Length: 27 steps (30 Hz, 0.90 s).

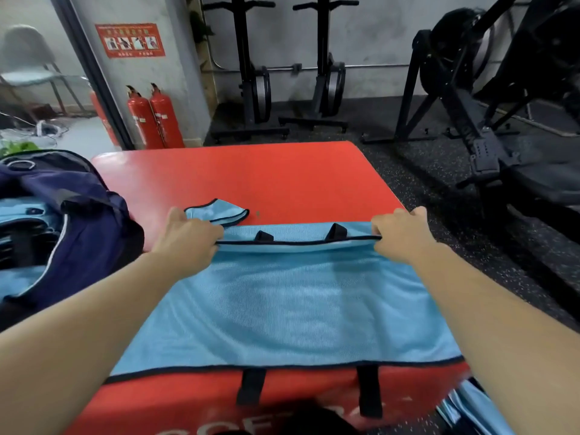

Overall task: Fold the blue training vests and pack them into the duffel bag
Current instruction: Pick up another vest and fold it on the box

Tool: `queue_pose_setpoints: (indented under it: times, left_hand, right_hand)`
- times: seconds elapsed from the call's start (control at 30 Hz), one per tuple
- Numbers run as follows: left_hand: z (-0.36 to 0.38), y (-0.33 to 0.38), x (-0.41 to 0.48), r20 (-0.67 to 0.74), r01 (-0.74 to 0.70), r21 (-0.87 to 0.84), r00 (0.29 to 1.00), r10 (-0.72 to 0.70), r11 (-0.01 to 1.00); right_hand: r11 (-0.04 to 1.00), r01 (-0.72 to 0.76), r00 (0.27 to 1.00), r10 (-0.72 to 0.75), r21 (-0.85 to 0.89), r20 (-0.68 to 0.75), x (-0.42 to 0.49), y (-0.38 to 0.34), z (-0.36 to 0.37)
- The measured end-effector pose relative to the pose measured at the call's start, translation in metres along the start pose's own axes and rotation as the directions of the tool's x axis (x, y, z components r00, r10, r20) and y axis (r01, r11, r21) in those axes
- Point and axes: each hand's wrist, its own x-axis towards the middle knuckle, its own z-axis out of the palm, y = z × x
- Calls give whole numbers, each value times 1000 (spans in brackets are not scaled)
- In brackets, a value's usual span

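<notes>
A light blue training vest (pixel 282 309) with black trim lies spread on the red padded box (pixel 266 177). Its near hem with two black straps hangs toward me. My left hand (pixel 185 233) pinches the vest's far edge at the left. At the right end of that same edge my right hand (pixel 401 233) grips it, and the edge is lifted slightly off the layer below. One vest shoulder loop (pixel 216 210) lies flat beyond my left hand. The navy duffel bag (pixel 78 221) sits open at the left, with blue fabric (pixel 18 211) showing inside.
More blue fabric (pixel 477 406) hangs at the lower right beside the box. Black gym machines (pixel 470 98) stand on the speckled floor to the right and behind. Red fire extinguishers (pixel 153 117) stand by the wall at the back left.
</notes>
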Motion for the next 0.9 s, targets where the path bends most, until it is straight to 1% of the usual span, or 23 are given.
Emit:
queue_pose_setpoints:
  times: [0.07, 0.1, 0.13, 0.2, 0.23, 0.3, 0.37, 0.47, 0.53, 0.57, 0.6, 0.63, 0.67, 0.7, 0.8, 0.9]
  left_hand:
    - [-4, -4, -19, -50, 10, -38, 999, -12, 999]
    - [-1, -4, -32, -65, 16, -71, 998, -21, 997]
    - [6, -2, -46, -57, 7, -90, 998, -12, 996]
    - [19, 6, -73, 20, -11, -117, 1000, 14, 993]
    - [25, 10, -83, 49, 3, -148, 999, 4, 989]
    - [28, 15, -90, 50, 39, -188, 998, -30, 981]
    - [24, 16, -94, 5, 36, -177, 999, -36, 983]
    - [10, 12, -107, -115, 15, -207, 993, -40, 978]
    - [10, 11, -123, -222, -41, -209, 975, -7, 977]
    - [12, 11, -132, -251, -77, -191, 968, 27, 979]
    - [15, 13, -141, -212, -110, -171, 975, 72, 979]
    - [19, 17, -149, -139, -113, -161, 986, 91, 980]
    - [21, 21, -154, -60, -84, -160, 995, 76, 984]
    - [21, 24, -155, -14, -52, -150, 999, 50, 987]
    - [11, 29, -154, -4, -30, -105, 1000, 30, 994]
    - [13, 28, -160, -29, -52, -85, 998, 50, 995]
  right_hand:
    - [997, -29, 1000, 29, 68, 7, -16, 5, -3]
    - [995, -43, 998, 38, 85, 55, -27, 6, -1]
    - [995, -46, 992, 34, 89, 125, -39, 4, 5]
    - [990, -69, 965, 35, 125, 258, -61, -1, 18]
    - [985, -92, 956, 45, 149, 288, -69, -2, 22]
    - [982, -110, 960, 65, 154, 271, -78, -4, 21]
    - [986, -116, 971, 87, 120, 223, -84, -4, 15]
    - [989, -138, 978, 128, 47, 166, -98, 0, 8]
    - [987, -159, 971, 153, 20, 186, -113, 3, 10]
    - [987, -161, 965, 156, 5, 209, -121, 3, 12]
    - [987, -162, 958, 158, -4, 239, -130, 1, 17]
    - [986, -166, 953, 159, 3, 256, -138, -2, 21]
    - [985, -171, 953, 162, 14, 255, -144, -4, 24]
    - [985, -173, 957, 163, 22, 238, -147, -6, 24]
    - [989, -150, 965, 150, -17, 216, -151, -5, 17]
    - [991, -137, 969, 135, -7, 209, -160, -3, 15]
